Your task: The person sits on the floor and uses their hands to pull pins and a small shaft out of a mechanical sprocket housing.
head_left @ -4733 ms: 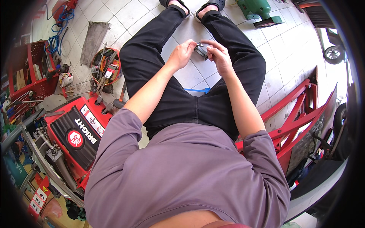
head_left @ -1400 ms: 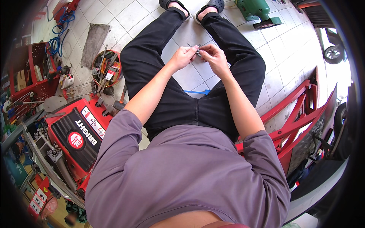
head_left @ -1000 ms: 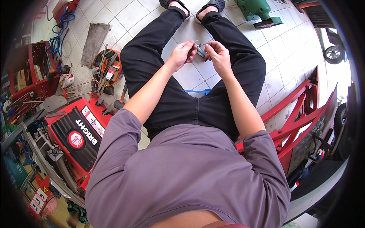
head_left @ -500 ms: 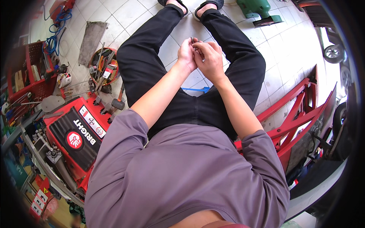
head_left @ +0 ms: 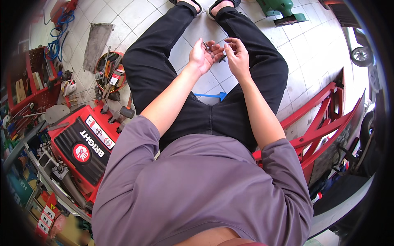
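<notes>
As a seated person's left hand (head_left: 200, 59) cradles small metal parts (head_left: 208, 49), palm turned up and fingers (head_left: 216, 47) half curled, the hold looks loose enough that a slight tilt could send a piece down onto the white tiled floor (head_left: 206, 85). Just right of those fingers, the right hand (head_left: 238, 59) hovers with thumb and fingertips drawn close together; whether anything is pinched there cannot be told. A careless brush from that side might knock the pieces free, since only a narrow gap separates the hands. Low in that gap shows a dark part (head_left: 223, 58), partly hidden, against which a dropped piece could be lost to sight. Closer to the body than the fingers, a blue tool (head_left: 212, 96) shows between the thighs of black trousers (head_left: 150, 65), whose folds could catch a falling part. Well left of the fingers sits a crowded tool bucket (head_left: 120, 53); beyond them to the right stands a green machine (head_left: 283, 12), under which a bouncing piece might vanish.
</notes>
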Demonstrator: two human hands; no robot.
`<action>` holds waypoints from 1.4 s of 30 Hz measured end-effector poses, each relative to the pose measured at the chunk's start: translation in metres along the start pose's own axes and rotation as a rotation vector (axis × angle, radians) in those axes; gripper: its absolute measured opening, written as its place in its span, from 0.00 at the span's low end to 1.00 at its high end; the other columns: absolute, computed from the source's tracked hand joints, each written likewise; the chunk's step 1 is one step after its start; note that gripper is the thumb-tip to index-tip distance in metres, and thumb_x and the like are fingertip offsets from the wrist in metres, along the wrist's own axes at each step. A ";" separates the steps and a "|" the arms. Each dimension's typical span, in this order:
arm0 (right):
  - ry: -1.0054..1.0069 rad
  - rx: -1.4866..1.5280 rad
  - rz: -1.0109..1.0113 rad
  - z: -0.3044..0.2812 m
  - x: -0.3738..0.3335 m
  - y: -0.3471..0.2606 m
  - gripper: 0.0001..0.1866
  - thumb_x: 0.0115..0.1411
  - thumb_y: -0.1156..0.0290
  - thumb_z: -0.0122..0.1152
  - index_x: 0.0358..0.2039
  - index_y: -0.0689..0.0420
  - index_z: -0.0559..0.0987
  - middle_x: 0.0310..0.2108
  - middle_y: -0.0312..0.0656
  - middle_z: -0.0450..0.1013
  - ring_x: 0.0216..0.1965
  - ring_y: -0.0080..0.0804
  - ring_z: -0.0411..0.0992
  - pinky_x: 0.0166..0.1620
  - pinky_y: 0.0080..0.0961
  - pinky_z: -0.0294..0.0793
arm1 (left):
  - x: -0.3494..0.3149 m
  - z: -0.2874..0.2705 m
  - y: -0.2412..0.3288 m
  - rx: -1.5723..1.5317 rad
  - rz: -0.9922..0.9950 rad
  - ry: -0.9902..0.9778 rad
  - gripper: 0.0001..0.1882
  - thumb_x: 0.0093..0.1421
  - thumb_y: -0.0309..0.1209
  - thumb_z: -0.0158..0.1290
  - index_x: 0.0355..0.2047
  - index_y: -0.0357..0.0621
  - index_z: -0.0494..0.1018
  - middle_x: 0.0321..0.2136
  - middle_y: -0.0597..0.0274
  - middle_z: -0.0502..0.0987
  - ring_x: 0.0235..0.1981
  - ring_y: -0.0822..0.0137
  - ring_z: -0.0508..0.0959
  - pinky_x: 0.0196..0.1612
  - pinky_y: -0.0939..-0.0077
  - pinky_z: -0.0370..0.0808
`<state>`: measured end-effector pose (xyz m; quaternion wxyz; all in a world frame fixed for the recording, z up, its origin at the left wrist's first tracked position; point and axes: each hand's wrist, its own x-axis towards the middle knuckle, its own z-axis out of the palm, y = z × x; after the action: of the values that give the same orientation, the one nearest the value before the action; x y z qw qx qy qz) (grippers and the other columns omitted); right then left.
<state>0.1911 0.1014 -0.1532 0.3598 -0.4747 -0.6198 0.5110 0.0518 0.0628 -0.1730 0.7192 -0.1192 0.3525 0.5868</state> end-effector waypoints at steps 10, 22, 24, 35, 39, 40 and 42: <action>-0.156 -0.747 -0.406 -0.009 -0.009 -0.027 0.14 0.48 0.66 0.67 0.39 0.42 0.84 0.33 0.36 0.69 0.40 0.34 0.66 0.43 0.32 0.62 | 0.003 -0.004 0.007 0.008 -0.058 -0.032 0.27 0.70 0.54 0.26 0.33 0.43 0.62 0.39 0.41 0.76 0.39 0.51 0.78 0.46 0.54 0.76; -0.147 -0.745 -0.590 0.003 -0.022 -0.022 0.08 0.46 0.68 0.67 0.30 0.43 0.83 0.29 0.30 0.71 0.36 0.30 0.70 0.43 0.31 0.61 | -0.006 0.002 0.009 0.020 -0.032 -0.055 0.30 0.68 0.60 0.23 0.28 0.47 0.60 0.38 0.39 0.78 0.41 0.51 0.78 0.47 0.55 0.74; -0.152 -0.743 -0.598 0.004 -0.023 -0.021 0.07 0.46 0.68 0.67 0.29 0.44 0.83 0.29 0.29 0.72 0.35 0.29 0.71 0.43 0.31 0.61 | -0.011 0.003 0.009 0.032 -0.006 -0.066 0.30 0.67 0.61 0.24 0.28 0.48 0.60 0.37 0.39 0.78 0.41 0.50 0.78 0.47 0.54 0.74; -0.031 -0.747 -0.616 0.004 -0.015 -0.014 0.05 0.54 0.66 0.64 0.32 0.49 0.81 0.30 0.30 0.75 0.36 0.29 0.72 0.42 0.30 0.62 | 0.000 -0.008 0.006 0.184 -0.020 -0.195 0.33 0.65 0.65 0.28 0.27 0.47 0.64 0.25 0.60 0.72 0.31 0.59 0.76 0.42 0.63 0.72; -0.084 -0.800 -0.613 0.006 -0.016 -0.016 0.06 0.52 0.67 0.64 0.32 0.49 0.81 0.31 0.30 0.76 0.37 0.30 0.72 0.45 0.31 0.62 | 0.011 -0.021 0.005 0.187 -0.070 -0.215 0.34 0.63 0.67 0.29 0.27 0.47 0.65 0.26 0.60 0.73 0.31 0.60 0.75 0.43 0.63 0.72; -0.104 -0.811 -0.616 0.006 -0.016 -0.016 0.06 0.51 0.67 0.64 0.32 0.48 0.82 0.31 0.30 0.76 0.38 0.30 0.72 0.45 0.31 0.62 | 0.010 -0.020 0.005 0.195 -0.066 -0.185 0.35 0.63 0.67 0.29 0.27 0.47 0.65 0.26 0.61 0.73 0.31 0.60 0.75 0.43 0.63 0.72; -0.127 -0.806 -0.597 0.004 -0.018 -0.021 0.07 0.51 0.68 0.65 0.32 0.49 0.82 0.30 0.29 0.76 0.38 0.29 0.72 0.46 0.31 0.62 | 0.010 -0.020 0.006 0.213 -0.069 -0.178 0.36 0.62 0.68 0.29 0.27 0.47 0.65 0.26 0.60 0.73 0.32 0.61 0.74 0.43 0.64 0.71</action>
<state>0.1882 0.0824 -0.1331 0.2400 -0.3457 -0.8972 0.1339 0.0392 0.0606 -0.1929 0.7760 -0.0019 0.3432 0.5292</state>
